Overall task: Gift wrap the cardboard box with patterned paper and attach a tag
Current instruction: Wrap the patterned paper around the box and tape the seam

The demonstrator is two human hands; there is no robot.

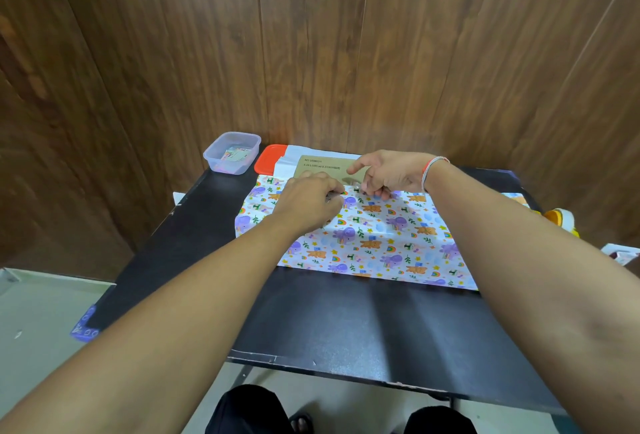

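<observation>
The cardboard box lies flat at the far side of the black table, and only its printed far strip shows. Patterned paper with purple elephants and rainbows is folded over most of it, with the white underside showing beyond the box. My left hand rests on the paper's far edge with curled fingers. My right hand hovers just right of it, index finger out and the other fingers curled. Between them both hands pinch a short glossy strip that looks like clear tape.
A clear plastic tub holding small printed cards sits at the table's far left corner, with its red lid beside it. A yellow object and a white item lie off the right edge. A wooden wall stands close behind.
</observation>
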